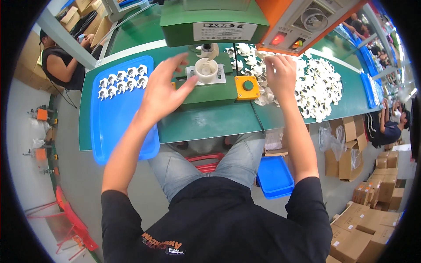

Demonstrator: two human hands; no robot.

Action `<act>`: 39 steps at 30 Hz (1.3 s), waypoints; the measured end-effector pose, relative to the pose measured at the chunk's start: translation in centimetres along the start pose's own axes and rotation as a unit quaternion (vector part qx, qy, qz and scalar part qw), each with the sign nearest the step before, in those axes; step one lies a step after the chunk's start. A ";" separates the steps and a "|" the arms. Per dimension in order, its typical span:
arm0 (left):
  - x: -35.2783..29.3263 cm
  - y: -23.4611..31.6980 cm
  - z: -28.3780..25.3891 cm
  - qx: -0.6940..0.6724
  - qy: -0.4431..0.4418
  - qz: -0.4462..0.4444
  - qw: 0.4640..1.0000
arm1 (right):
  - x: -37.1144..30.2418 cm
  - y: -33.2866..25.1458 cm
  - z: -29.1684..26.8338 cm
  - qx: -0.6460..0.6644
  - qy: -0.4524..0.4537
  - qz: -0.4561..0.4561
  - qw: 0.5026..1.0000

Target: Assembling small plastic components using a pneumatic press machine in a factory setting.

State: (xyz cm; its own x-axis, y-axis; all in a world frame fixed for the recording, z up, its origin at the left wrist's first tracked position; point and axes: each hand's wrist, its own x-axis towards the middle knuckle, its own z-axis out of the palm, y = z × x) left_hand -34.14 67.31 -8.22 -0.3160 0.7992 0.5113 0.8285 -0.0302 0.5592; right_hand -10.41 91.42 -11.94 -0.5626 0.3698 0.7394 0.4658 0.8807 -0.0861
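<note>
Two neat rows of white finned impellers [120,87] sit at the far end of the blue tray [123,127], and most of that tray is bare, so I'd judge only a modest share is done! Look right: a big loose heap of white impellers [319,87] spreads over the green worktable [180,131], and that, by my reckoning, is the bulk of what's left. Centre stage, under the green press head [184,28], a white cup-shaped piece [206,72] stands on the metal plate [221,77], a curved fin showing at its far edge; whether that's one part or two, I can't tell. Left hand [164,94], fingers spread and blurred, nothing visible in its grasp, thumb right beside the cup's left side, contact unclear. And the right hand [283,79]! Fingers curled, above the heap's near-left part, beyond the yellow button box [253,94]; the cup lies well to its left. Whether those fingers pinch an impeller, I can't tell.
</note>
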 end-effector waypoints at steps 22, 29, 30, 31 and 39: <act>-5.5 -5.4 -8.4 0.256 0.021 -0.056 0.965 | 4.6 -9.9 1.9 0.063 0.123 -0.261 0.955; -14.2 -12.2 -13.4 0.400 -0.028 -0.124 0.908 | 4.5 -10.1 2.5 0.088 0.137 -0.255 0.953; -14.4 -13.1 -13.2 0.408 -0.028 -0.121 0.905 | 4.4 -10.2 2.6 0.096 0.134 -0.241 0.956; -14.6 -13.7 -13.3 0.417 -0.025 -0.119 0.901 | 4.4 -10.4 2.7 0.104 0.142 -0.237 0.956; -14.1 -17.7 -14.3 0.476 0.031 -0.169 0.863 | 0.1 -9.3 0.6 0.162 0.099 -0.135 0.973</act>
State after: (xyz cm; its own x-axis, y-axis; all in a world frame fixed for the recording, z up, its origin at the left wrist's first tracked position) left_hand -50.92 48.04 -15.99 -0.6135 0.6310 0.4748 0.6794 0.7283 -0.0900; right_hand -15.22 83.45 -11.50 -0.4765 0.0759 0.8759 0.0622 0.9967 -0.0525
